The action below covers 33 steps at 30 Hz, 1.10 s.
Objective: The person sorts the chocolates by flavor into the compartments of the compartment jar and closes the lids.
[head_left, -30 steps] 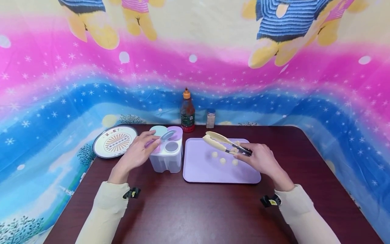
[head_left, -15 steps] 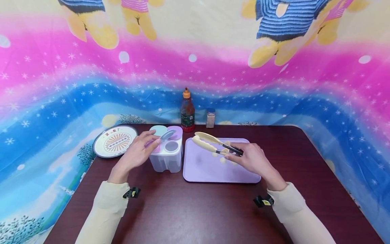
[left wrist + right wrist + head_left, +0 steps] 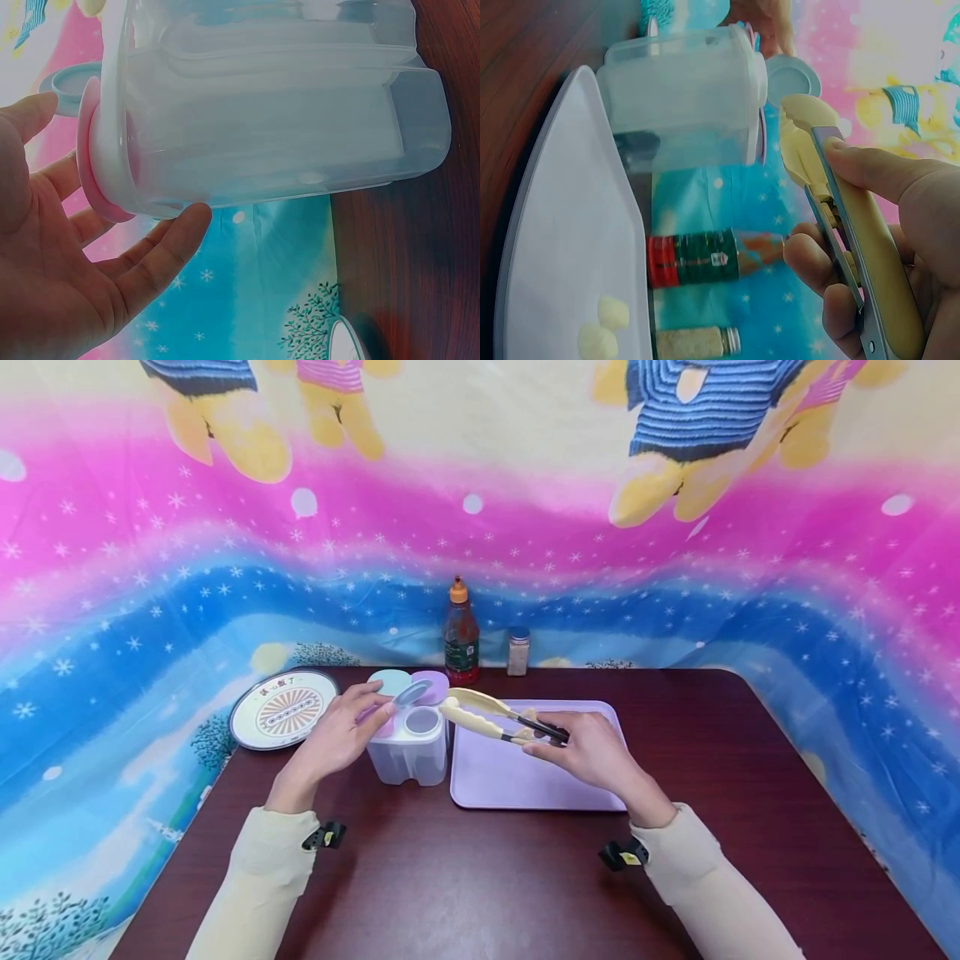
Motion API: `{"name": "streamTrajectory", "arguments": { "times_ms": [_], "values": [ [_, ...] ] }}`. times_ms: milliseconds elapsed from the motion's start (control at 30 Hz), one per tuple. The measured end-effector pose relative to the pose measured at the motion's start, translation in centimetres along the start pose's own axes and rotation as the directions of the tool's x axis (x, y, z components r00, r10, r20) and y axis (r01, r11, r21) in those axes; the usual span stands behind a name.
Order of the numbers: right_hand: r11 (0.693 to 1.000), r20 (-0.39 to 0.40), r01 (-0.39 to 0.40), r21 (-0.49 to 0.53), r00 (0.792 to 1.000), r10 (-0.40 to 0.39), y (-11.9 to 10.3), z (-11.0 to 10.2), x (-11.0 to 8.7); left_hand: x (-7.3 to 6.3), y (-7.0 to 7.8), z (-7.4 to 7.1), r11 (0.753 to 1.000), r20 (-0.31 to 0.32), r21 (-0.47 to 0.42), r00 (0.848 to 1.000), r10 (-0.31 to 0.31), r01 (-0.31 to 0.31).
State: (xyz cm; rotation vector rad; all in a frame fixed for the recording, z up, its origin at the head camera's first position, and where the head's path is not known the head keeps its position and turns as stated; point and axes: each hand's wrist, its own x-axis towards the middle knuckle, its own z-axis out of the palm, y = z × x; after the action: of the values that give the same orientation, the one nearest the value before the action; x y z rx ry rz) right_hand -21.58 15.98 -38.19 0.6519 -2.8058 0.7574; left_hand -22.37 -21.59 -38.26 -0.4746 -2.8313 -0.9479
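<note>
My left hand (image 3: pixel 341 727) is at the left side of a translucent storage box (image 3: pixel 408 756) with several round pastel lids. Its thumb touches the raised grey-blue lid (image 3: pixel 71 86), and its other fingers extend past the pink lid (image 3: pixel 97 165) and along the box's side. Beneath the raised lid a round opening (image 3: pixel 422 720) shows. My right hand (image 3: pixel 596 760) grips a pair of cream-tipped tongs (image 3: pixel 476 718); their tips are just right of the opening, with a small pale ball (image 3: pixel 450 704) at them. More pale balls (image 3: pixel 598 343) lie on the lilac tray (image 3: pixel 510 789).
A sauce bottle (image 3: pixel 461 643) with an orange cap and a small spice jar (image 3: pixel 518 652) stand at the table's back edge. Left of the box, a patterned plate (image 3: pixel 285 708) leans near the backdrop cloth. The dark wooden table (image 3: pixel 450 877) extends in front.
My right hand has carried the tongs leftward from over the tray to beside the box's opening. The left hand and the raised lid have stayed in place.
</note>
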Motion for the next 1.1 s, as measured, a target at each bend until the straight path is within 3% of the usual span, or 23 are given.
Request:
{"name": "streamTrajectory", "arguments": {
  "times_ms": [233,533,1100],
  "values": [
    [0.999,0.035,-0.004,0.034,0.999,0.003,-1.4,0.7,0.5,0.0,0.0,0.0,1.000,-0.009,0.000,1.000,0.010,-0.010],
    [1.000,0.034,0.016,0.005,0.999,-0.017,-2.1,1.8,1.2,-0.1,0.0,0.0,1.000,-0.004,-0.004,1.000,-0.007,0.007],
    [1.000,0.085,0.008,-0.006,0.996,-0.008,-2.7,1.6,1.6,0.0,-0.1,0.1,1.000,-0.006,-0.006,1.000,0.001,-0.001]
  ]
}}
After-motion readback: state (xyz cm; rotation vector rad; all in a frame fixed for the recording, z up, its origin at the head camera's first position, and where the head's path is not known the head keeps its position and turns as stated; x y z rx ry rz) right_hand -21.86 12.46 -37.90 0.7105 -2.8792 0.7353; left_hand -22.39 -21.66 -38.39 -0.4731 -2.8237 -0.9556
